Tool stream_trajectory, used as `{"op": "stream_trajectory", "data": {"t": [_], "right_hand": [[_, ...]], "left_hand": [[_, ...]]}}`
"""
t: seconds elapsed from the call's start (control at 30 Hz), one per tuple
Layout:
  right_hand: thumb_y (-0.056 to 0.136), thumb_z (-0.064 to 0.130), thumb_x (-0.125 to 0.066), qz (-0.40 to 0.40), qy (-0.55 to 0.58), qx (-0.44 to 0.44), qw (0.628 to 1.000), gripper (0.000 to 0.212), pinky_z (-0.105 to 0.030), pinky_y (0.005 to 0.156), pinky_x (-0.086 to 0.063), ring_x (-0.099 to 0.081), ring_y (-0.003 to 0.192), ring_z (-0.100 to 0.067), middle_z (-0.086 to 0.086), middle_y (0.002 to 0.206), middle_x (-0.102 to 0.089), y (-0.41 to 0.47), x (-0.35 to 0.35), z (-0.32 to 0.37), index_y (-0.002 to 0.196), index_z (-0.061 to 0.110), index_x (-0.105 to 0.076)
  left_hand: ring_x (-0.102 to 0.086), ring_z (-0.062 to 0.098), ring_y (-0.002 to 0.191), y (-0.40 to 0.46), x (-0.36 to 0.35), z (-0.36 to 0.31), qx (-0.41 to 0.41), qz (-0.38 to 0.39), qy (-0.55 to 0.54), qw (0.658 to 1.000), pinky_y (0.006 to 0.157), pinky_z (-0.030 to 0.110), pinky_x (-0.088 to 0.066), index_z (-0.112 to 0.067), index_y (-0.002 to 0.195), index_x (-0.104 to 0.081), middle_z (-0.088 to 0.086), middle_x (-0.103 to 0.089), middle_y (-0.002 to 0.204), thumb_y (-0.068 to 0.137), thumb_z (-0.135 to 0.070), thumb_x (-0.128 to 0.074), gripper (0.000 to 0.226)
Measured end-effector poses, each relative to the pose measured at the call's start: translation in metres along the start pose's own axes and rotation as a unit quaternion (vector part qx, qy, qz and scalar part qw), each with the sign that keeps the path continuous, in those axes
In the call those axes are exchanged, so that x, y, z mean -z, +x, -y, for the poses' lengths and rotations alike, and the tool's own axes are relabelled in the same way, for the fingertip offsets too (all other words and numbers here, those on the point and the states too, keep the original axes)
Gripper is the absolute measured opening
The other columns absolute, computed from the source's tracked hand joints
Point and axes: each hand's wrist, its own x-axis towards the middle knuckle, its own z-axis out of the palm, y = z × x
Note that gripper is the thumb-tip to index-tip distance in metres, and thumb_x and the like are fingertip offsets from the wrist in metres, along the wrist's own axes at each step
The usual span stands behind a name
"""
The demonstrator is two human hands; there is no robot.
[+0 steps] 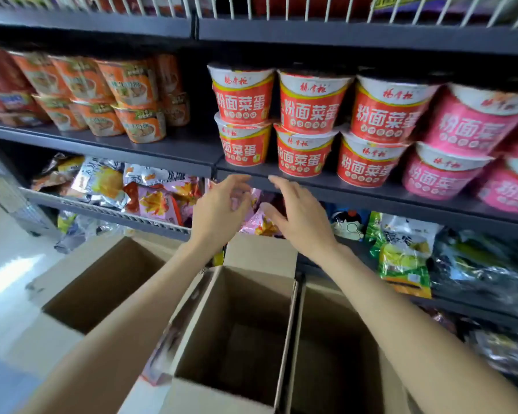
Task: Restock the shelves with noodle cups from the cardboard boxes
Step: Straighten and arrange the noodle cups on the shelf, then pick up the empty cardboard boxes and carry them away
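Red noodle cups [304, 130] stand stacked two high on the dark shelf [356, 186], with pink cups [461, 150] to their right and orange cups [126, 97] to the left. My left hand [219, 212] and my right hand [299, 216] hang just below the shelf's front edge, fingers relaxed and holding nothing. Below my forearms sit open cardboard boxes: the middle one [237, 333] looks empty, the left one [102, 282] shows bare walls, and the inside of the right one [335, 354] is dark.
The lower shelf holds snack bags [150, 195] on the left and green and dark packets [401, 252] on the right. A white wire rack [281, 7] runs along the top. Pale floor [9, 264] lies at the left.
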Motion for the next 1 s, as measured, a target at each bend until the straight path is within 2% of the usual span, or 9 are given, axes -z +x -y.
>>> {"op": "stream_trajectory", "data": {"t": [0.1, 0.2, 0.3, 0.43, 0.57, 0.67, 0.8, 0.9, 1.0], "right_hand": [[0.098, 0.038, -0.049, -0.018, -0.039, 0.023, 0.999, 0.037, -0.031, 0.071, -0.052, -0.065, 0.093, -0.021, -0.003, 0.104, -0.069, -0.066, 0.017, 0.006, 0.127, 0.016, -0.051], [0.097, 0.031, -0.049, -0.02, -0.052, -0.001, 0.998, 0.025, -0.023, 0.056, -0.04, -0.068, 0.078, -0.019, 0.0, 0.088, -0.072, -0.138, 0.021, 0.003, 0.113, 0.015, -0.059], [0.096, 0.026, -0.053, 0.04, -0.042, -0.064, 0.996, 0.017, -0.021, 0.058, -0.036, -0.068, 0.081, -0.021, -0.001, 0.091, -0.072, -0.202, 0.014, -0.003, 0.105, 0.017, -0.063], [0.097, 0.03, -0.051, 0.132, -0.003, -0.112, 0.985, 0.019, -0.021, 0.066, -0.045, -0.066, 0.088, -0.014, 0.005, 0.097, -0.07, -0.244, -0.014, -0.013, 0.106, 0.021, -0.065], [0.096, 0.033, -0.051, 0.185, 0.065, -0.157, 0.968, 0.019, -0.029, 0.072, -0.052, -0.065, 0.089, -0.014, 0.007, 0.095, -0.069, -0.224, -0.071, -0.012, 0.106, 0.022, -0.064], [0.095, 0.038, -0.051, 0.226, 0.094, -0.175, 0.954, 0.025, -0.028, 0.076, -0.051, -0.065, 0.093, -0.013, 0.008, 0.098, -0.07, -0.185, -0.138, -0.002, 0.112, 0.022, -0.061], [0.095, 0.051, -0.045, 0.33, 0.088, -0.22, 0.914, 0.055, -0.038, 0.091, -0.049, -0.062, 0.108, -0.023, 0.003, 0.113, -0.069, -0.131, -0.232, 0.031, 0.138, 0.019, -0.042], [0.093, 0.056, -0.043, 0.374, 0.045, -0.292, 0.879, 0.085, -0.038, 0.089, -0.046, -0.059, 0.114, -0.031, -0.011, 0.124, -0.063, -0.108, -0.292, 0.057, 0.152, 0.009, -0.004], [0.092, 0.054, -0.049, 0.374, 0.035, -0.39, 0.841, 0.098, -0.038, 0.088, -0.044, -0.056, 0.116, -0.036, -0.019, 0.127, -0.059, -0.109, -0.333, 0.073, 0.149, 0.0, 0.009]], "left_hand": [[-0.062, 0.013, 0.082, -0.082, 0.018, -0.016, -0.008, 0.037, 0.064, 0.997, 0.068, 0.028, -0.045, -0.026, 0.111, -0.065, -0.011, -0.07, 0.089, 0.089, -0.031, -0.052, 0.026], [-0.063, 0.013, 0.089, -0.161, 0.019, -0.01, 0.037, 0.108, 0.094, 0.989, 0.079, 0.027, -0.047, -0.03, 0.102, -0.067, -0.008, -0.071, 0.092, 0.087, -0.033, -0.053, 0.021], [-0.064, 0.016, 0.093, -0.22, 0.015, 0.004, 0.172, 0.15, 0.024, 0.973, 0.087, 0.035, -0.05, -0.025, 0.102, -0.069, -0.003, -0.07, 0.1, 0.089, -0.029, -0.058, 0.018], [-0.062, 0.018, 0.105, -0.262, 0.007, 0.029, 0.32, 0.123, -0.019, 0.939, 0.086, 0.024, -0.047, -0.017, 0.112, -0.066, -0.001, -0.065, 0.109, 0.093, -0.016, -0.058, 0.021], [-0.059, 0.014, 0.1, -0.256, 0.009, 0.083, 0.375, 0.064, 0.0, 0.925, 0.073, 0.017, -0.043, -0.017, 0.113, -0.063, -0.004, -0.062, 0.111, 0.094, -0.022, -0.058, 0.02], [-0.059, 0.023, 0.104, -0.242, 0.017, 0.154, 0.354, 0.046, 0.114, 0.927, 0.081, 0.033, -0.047, -0.017, 0.118, -0.062, 0.002, -0.061, 0.121, 0.09, -0.018, -0.063, 0.028], [-0.049, 0.035, 0.12, -0.223, 0.03, 0.255, 0.355, 0.083, 0.174, 0.915, 0.097, 0.047, -0.042, -0.009, 0.129, -0.054, 0.014, -0.057, 0.129, 0.083, -0.017, -0.071, 0.049], [-0.04, 0.026, 0.133, -0.208, 0.033, 0.305, 0.343, 0.186, 0.252, 0.886, 0.112, 0.042, -0.028, -0.012, 0.142, -0.04, 0.007, -0.045, 0.144, 0.083, -0.039, -0.07, 0.072], [-0.032, 0.018, 0.14, -0.2, 0.023, 0.34, 0.315, 0.312, 0.287, 0.849, 0.118, 0.04, -0.009, -0.017, 0.148, -0.028, 0.001, -0.033, 0.153, 0.082, -0.051, -0.065, 0.084]]}}
